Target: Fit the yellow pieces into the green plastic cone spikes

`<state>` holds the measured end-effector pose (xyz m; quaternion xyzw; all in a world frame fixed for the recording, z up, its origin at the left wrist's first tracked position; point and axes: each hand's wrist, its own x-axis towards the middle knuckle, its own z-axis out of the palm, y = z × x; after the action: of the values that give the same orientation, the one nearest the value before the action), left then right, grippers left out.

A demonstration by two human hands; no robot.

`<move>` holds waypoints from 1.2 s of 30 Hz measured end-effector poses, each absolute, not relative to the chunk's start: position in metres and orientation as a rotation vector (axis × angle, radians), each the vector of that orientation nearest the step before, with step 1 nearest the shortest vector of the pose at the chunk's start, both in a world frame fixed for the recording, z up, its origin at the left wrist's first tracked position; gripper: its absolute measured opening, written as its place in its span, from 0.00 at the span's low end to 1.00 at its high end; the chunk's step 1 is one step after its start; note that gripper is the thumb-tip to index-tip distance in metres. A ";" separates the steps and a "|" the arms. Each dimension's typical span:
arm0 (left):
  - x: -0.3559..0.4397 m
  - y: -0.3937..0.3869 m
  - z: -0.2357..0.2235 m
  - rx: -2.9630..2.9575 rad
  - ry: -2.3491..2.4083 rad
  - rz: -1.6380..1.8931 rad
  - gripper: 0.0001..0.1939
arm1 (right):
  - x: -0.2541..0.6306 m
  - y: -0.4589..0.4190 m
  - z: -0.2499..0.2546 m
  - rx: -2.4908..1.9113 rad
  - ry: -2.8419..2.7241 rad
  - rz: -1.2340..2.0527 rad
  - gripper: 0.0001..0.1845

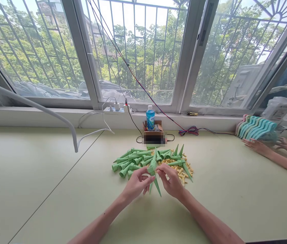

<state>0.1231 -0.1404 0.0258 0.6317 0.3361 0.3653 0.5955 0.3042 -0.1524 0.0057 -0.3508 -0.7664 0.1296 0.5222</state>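
Note:
My left hand [138, 183] is closed around the collar of a green plastic watering spike [153, 163], whose tip points away from me. My right hand [170, 181] pinches at the side of that collar, where a bit of a small yellow peg [156, 171] shows at the fingertips. Below the hands, more green spikes [158, 187] stick out toward me. A pile of loose green spikes [129, 159] lies just beyond my left hand. Small yellow pegs [184, 173] are scattered beyond and beside my right hand, with some green spikes [187, 169] resting over them.
Behind the pile, a cardboard box [162, 126] holds a blue bottle [150, 118], with a dark blurred item in front. Cables [190, 130] lie along the sill. A white tube [57, 113] arches in from the left. Another person's hands [257, 146] touch coloured hangers [256, 127] at right.

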 end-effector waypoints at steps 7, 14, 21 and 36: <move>0.123 -0.143 0.019 1.620 0.834 0.958 0.18 | 0.305 -0.151 0.003 -0.839 -1.834 0.305 0.11; 0.124 -0.145 0.022 1.843 0.804 1.049 0.12 | 0.304 -0.152 0.004 -0.833 -1.825 0.326 0.12; 0.125 -0.146 0.020 1.724 0.872 1.030 0.16 | 0.303 -0.153 0.005 -0.866 -1.748 0.246 0.11; 0.122 -0.143 0.027 1.145 0.664 0.537 0.35 | 0.303 -0.153 0.008 -0.816 -1.804 0.243 0.11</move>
<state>0.1217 -0.1427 0.0267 0.5252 0.3044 0.2464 0.7555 0.3032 -0.1534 0.0084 -0.3438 -0.7598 0.1022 0.5422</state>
